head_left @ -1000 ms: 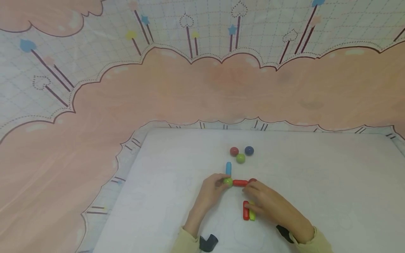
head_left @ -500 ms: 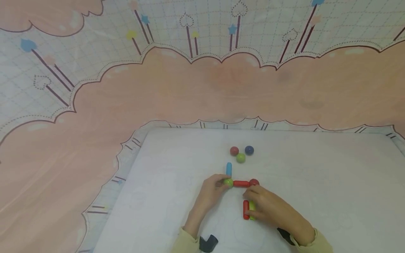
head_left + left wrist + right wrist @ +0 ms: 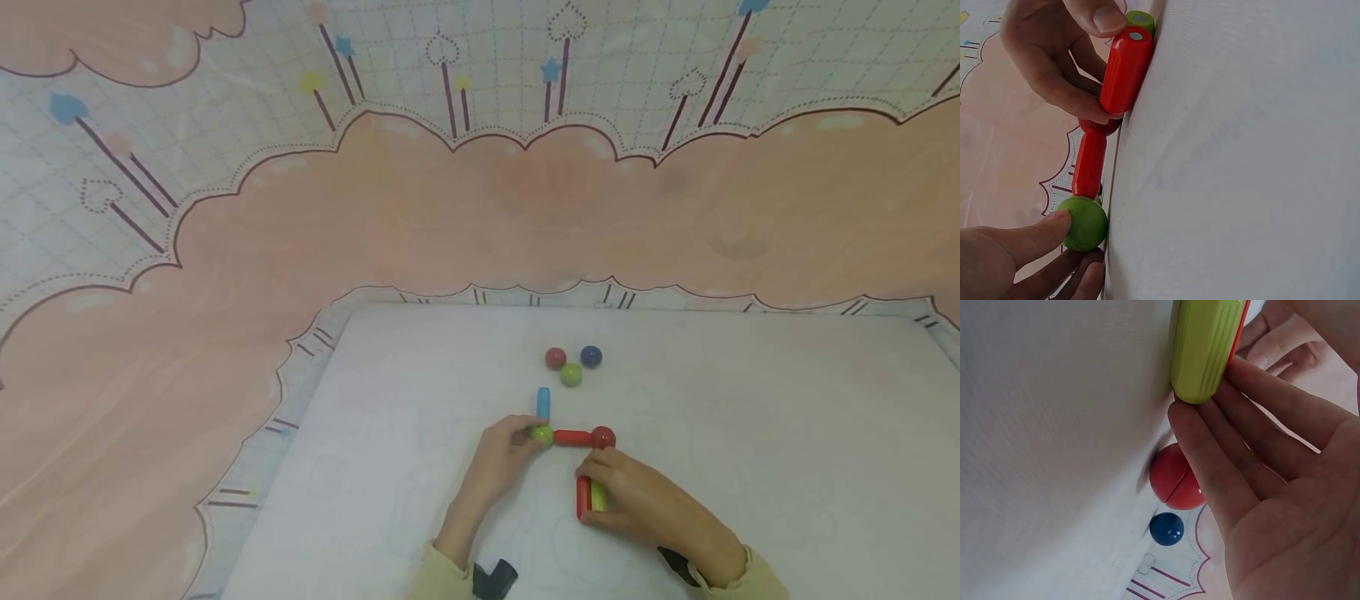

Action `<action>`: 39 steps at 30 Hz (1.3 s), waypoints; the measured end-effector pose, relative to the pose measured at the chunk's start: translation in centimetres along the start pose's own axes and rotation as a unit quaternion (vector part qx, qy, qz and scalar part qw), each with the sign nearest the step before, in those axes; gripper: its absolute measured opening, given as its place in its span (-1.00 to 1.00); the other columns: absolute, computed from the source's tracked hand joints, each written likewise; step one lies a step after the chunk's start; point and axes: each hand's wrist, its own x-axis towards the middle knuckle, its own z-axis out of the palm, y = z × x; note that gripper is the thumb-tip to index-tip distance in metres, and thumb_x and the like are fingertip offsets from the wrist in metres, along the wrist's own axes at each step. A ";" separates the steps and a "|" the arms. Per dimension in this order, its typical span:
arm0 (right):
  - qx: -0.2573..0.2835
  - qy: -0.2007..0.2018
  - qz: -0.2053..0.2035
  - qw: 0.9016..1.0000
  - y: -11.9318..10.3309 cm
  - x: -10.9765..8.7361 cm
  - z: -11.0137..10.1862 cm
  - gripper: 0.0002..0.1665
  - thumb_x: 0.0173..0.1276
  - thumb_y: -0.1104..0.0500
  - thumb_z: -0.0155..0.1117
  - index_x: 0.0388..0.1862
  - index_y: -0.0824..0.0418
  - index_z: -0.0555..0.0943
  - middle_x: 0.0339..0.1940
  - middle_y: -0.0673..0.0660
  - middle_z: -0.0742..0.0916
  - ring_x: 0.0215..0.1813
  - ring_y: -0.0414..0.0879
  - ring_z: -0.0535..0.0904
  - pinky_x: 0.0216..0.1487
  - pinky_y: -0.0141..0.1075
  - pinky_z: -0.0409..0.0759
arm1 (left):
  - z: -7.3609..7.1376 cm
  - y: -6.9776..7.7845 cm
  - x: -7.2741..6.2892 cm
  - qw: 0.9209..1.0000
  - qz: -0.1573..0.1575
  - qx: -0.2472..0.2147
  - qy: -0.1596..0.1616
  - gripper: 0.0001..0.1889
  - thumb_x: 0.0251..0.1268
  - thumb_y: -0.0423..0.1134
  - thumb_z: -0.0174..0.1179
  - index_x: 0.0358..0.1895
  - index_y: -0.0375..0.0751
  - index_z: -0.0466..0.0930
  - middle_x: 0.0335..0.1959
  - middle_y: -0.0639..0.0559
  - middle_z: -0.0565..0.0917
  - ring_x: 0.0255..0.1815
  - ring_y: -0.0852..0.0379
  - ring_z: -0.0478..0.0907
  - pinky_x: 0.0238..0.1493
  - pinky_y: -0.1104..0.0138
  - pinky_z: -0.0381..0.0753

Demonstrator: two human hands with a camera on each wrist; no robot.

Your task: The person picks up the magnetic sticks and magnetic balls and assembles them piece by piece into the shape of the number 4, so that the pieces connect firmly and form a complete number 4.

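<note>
Around 2 sticks, right hand curves; left hand pinches green ball.

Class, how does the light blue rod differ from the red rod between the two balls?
The light blue rod points away from the person; the red rod lies crosswise.
The light blue rod's far end is free; the red rod's right end meets the red ball.
Both are slender, and both start near the green ball in the left hand.

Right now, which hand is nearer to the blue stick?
Left hand: at the near end of the blue stick, pinching a green ball. Right hand: farther, rightward, gripping a red stick.
</note>
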 end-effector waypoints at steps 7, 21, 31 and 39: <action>-0.004 -0.004 -0.005 1.000 -0.2 -0.1 0.0 -0.48 0.12 -0.04 0.56 -0.02 0.19 0.67 -0.04 0.02 0.68 -0.03 -0.12 0.58 0.08 -0.12 0.67 | 0.0 -0.1 -0.1 1.000 0.006 -0.003 0.000 -0.68 0.37 -0.11 0.24 0.16 0.10 0.63 0.18 0.06 0.64 0.16 0.04 0.60 0.10 0.16 0.64; -0.003 0.005 -0.010 1.000 -0.2 -0.1 0.1 -0.49 0.09 -0.01 0.57 -0.03 0.22 0.68 -0.06 0.03 0.69 -0.04 -0.13 0.58 0.07 -0.14 0.67 | 0.0 -0.2 0.0 1.000 -0.001 -0.007 0.001 -0.68 0.36 -0.11 0.25 0.15 0.11 0.64 0.21 0.04 0.63 0.26 -0.02 0.54 0.18 0.07 0.60; -0.008 -0.001 0.019 1.000 -0.4 0.3 -0.5 -0.43 0.05 -0.06 0.59 -0.02 0.21 0.69 -0.03 0.08 0.70 -0.04 -0.08 0.59 0.06 -0.11 0.69 | 0.1 -0.3 0.1 1.000 -0.003 -0.004 0.000 -0.68 0.36 -0.10 0.25 0.15 0.13 0.64 0.19 0.06 0.64 0.20 0.02 0.57 0.13 0.13 0.62; -0.034 0.050 -0.027 0.998 -0.1 0.2 -0.9 -0.46 0.05 -0.02 0.59 -0.04 0.21 0.69 -0.10 0.01 0.67 -0.10 -0.19 0.56 0.02 -0.23 0.69 | -0.1 -0.4 0.0 1.000 0.001 -0.002 -0.003 -0.67 0.36 -0.10 0.24 0.16 0.12 0.63 0.20 0.06 0.64 0.20 0.02 0.57 0.15 0.12 0.61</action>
